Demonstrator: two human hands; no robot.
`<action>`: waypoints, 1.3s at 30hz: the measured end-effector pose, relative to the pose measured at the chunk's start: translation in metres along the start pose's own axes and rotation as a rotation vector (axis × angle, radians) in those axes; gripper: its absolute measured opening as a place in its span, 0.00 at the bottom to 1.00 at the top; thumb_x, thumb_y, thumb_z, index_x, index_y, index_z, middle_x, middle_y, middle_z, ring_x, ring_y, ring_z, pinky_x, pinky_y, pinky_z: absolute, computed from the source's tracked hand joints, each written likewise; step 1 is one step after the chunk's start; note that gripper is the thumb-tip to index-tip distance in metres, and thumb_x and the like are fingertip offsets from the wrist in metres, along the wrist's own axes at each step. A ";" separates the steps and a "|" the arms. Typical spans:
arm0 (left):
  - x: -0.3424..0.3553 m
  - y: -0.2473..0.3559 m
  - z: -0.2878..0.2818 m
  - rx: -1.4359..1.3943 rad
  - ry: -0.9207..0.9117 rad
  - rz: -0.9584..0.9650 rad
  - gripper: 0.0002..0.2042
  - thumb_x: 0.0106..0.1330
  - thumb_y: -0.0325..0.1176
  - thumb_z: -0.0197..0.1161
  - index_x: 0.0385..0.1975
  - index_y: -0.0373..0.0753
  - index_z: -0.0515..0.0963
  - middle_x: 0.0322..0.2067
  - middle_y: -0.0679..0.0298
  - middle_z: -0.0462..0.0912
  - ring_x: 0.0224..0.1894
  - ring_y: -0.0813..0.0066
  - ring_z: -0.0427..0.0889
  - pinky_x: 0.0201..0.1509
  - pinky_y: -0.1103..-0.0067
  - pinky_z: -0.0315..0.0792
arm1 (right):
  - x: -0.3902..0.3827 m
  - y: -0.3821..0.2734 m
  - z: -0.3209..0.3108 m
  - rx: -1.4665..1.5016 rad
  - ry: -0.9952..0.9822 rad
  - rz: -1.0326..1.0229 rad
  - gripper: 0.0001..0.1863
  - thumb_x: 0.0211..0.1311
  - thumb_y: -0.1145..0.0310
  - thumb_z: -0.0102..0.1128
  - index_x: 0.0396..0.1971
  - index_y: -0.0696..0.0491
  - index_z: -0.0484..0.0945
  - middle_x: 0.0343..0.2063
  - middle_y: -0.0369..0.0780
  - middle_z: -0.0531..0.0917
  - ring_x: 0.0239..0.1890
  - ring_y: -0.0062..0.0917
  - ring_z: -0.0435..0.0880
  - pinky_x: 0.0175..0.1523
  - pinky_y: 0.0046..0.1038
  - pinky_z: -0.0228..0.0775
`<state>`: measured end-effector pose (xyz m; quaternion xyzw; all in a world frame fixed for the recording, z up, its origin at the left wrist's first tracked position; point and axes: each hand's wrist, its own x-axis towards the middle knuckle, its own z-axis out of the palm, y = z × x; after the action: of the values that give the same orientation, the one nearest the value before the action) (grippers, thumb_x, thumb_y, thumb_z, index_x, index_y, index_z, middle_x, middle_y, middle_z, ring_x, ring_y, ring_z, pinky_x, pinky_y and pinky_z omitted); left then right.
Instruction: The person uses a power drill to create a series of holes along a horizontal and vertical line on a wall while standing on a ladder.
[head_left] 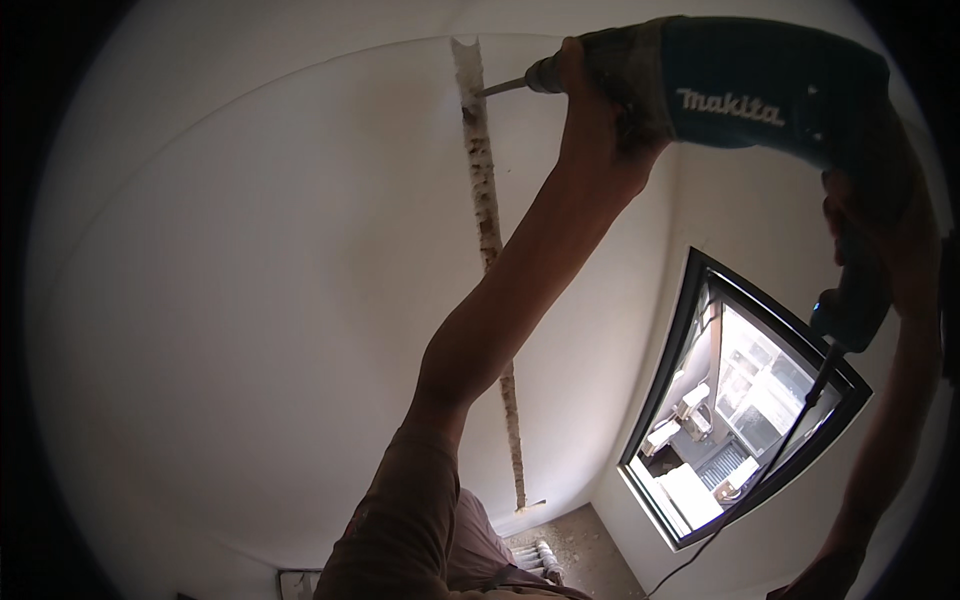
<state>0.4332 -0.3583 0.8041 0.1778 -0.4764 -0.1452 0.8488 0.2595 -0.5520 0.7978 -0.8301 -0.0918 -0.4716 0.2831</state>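
Held up high across the upper right is a teal and black rotary hammer (pixel 745 90). Around its front, just behind the chuck, my left hand (pixel 605 115) is closed, with the thumb up along the side. My right hand (pixel 895 225) wraps the rear handle; shadow hides part of its fingers. From the chuck a thin steel bit (pixel 506 87) points left, its tip at the upper part of a rough groove (pixel 482 180) cut into the white wall (pixel 300 250). My left forearm covers a middle stretch of that groove.
A dark-framed window (pixel 655 400) stands at the right, with outdoor equipment beyond it. The tool's black cord (pixel 765 470) hangs down in front of the window. White pipe-like pieces (pixel 540 560) lie on the dusty floor (pixel 595 545) below.
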 end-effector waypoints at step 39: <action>-0.035 -0.014 0.024 0.158 0.252 -0.072 0.30 0.67 0.61 0.40 0.54 0.42 0.67 0.52 0.61 0.72 0.56 0.66 0.70 0.60 0.68 0.69 | -0.049 -0.018 -0.004 0.376 -0.091 -0.088 0.37 0.52 0.63 0.69 0.60 0.53 0.60 0.39 0.43 0.81 0.31 0.26 0.83 0.35 0.29 0.80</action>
<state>0.3940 -0.3604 0.7827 0.2778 -0.3691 -0.1143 0.8795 0.2225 -0.5341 0.7657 -0.7782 -0.2274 -0.4199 0.4079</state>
